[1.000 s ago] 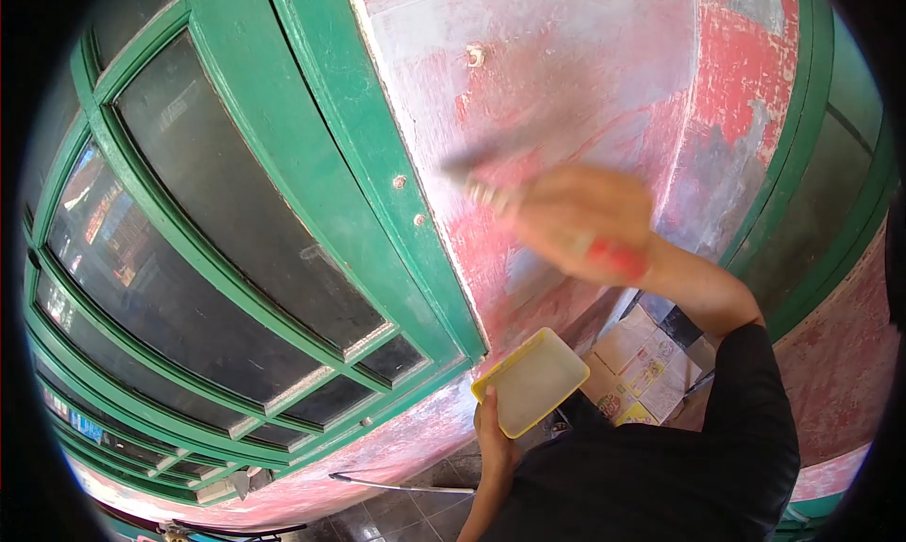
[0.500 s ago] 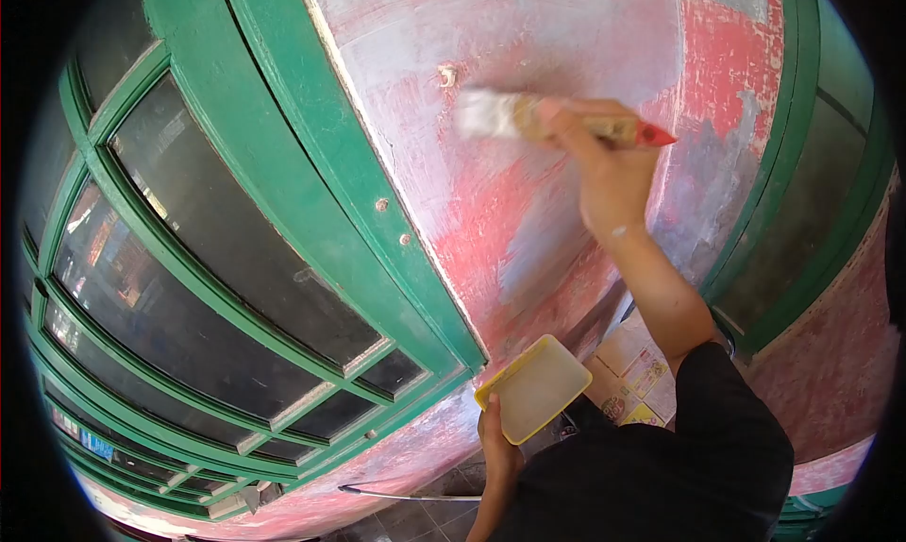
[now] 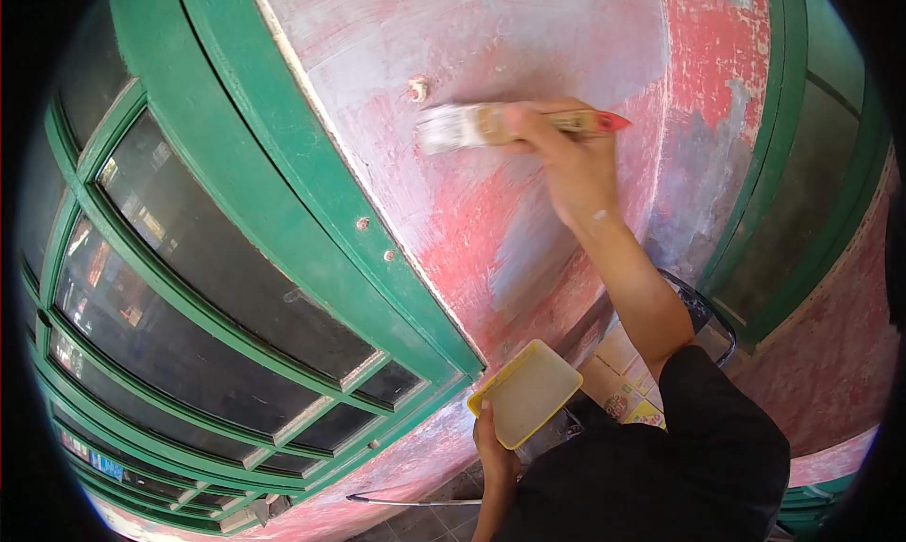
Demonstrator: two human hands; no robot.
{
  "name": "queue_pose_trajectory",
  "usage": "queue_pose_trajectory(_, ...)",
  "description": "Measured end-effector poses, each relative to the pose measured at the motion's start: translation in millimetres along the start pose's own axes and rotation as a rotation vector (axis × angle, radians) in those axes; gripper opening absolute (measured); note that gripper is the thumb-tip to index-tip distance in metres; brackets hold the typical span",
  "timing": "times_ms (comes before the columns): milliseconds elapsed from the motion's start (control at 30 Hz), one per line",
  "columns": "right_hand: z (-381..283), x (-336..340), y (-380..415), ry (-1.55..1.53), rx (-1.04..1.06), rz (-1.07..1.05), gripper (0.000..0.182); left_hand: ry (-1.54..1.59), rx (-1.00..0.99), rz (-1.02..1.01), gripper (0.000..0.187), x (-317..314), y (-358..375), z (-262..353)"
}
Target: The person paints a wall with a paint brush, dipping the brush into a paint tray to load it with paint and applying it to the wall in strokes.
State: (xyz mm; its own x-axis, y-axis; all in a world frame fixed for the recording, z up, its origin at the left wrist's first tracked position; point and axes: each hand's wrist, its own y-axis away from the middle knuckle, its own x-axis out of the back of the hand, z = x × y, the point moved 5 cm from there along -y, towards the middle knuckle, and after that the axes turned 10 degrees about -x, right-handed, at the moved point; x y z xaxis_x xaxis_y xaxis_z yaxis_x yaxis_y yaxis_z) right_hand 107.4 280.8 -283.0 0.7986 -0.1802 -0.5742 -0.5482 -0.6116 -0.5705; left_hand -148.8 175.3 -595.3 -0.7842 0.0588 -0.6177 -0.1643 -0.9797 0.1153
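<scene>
My right hand [image 3: 574, 160] is closed around the handle of a wide paintbrush [image 3: 491, 125], whose handle end is red. Its pale, whitish bristles touch the wall [image 3: 462, 226], which is patchy pink, red and greyish white. Down near my body, my left hand [image 3: 494, 448] grips the near edge of a yellow-rimmed tray [image 3: 528, 396], with the thumb over the rim. A whitish liquid appears to lie in the tray. A small pale knob [image 3: 418, 90] sticks out of the wall just above the bristles.
A green window frame [image 3: 283, 155] with dark panes runs along the left. Another green frame [image 3: 769, 193] stands at the right. Below my right arm are printed cardboard [image 3: 613, 381] and a dark-rimmed object [image 3: 722, 325]. A thin rod [image 3: 415, 500] extends above the tiled floor.
My right hand has drawn the brush left and slightly down across the wall. The tray in my left hand stays nearly in place. The view has shifted a little.
</scene>
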Motion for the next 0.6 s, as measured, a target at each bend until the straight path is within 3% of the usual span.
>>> queue_pose_trajectory(100,-4.0,-15.2,-15.1,0.112,0.032,-0.071,0.018,-0.057,-0.003,0.021,0.05,1.4,-1.4,0.1)
queue_pose_trajectory(167,-17.3,-7.7,-34.4,-0.006,0.157,0.03,0.018,-0.033,-0.022,0.007,0.049,-1.8,-0.6,3.4)
queue_pose_trajectory(267,-47.3,-7.9,-33.7,0.041,0.324,0.006,0.018,-0.019,-0.03,-0.002,0.049,-2.4,-2.0,3.0)
queue_pose_trajectory(400,-33.6,-22.5,-36.9,-0.102,0.237,-0.078,0.019,-0.04,-0.003,0.001,0.049,-1.3,-2.2,1.5)
queue_pose_trajectory(500,-24.6,-21.4,-36.4,0.058,0.191,-0.126,0.021,-0.039,-0.011,-0.005,0.048,-1.1,-4.6,3.3)
queue_pose_trajectory(600,-48.1,-18.6,-28.0,0.294,0.283,0.002,0.021,-0.027,-0.019,0.008,0.048,-2.6,-7.2,2.5)
